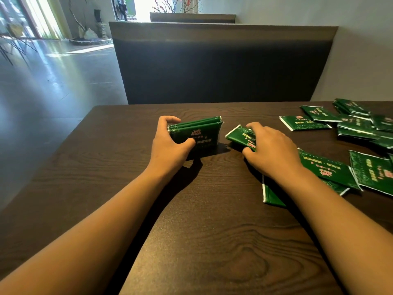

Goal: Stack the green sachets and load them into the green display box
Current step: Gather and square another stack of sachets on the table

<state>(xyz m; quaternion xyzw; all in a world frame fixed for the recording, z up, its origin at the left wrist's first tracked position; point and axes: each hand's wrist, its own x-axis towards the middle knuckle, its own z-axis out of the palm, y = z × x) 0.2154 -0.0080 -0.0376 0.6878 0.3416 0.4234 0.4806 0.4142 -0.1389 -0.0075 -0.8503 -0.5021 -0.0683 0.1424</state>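
Standing on edge, the stack [196,135] sits pinched in the left hand [170,143]. At its three o'clock the right hand [270,147] grips one sachet [240,136], long axis tilted toward it.

glossy green foil-like sachets [308,122], dark matt wood-grain table [202,231], dark matt upholstered bench back [212,69]

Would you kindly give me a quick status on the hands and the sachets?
Left hand grips upright stack of green foil sachets. Right hand pinches one more sachet. Loose sachets right. Display box not in view.
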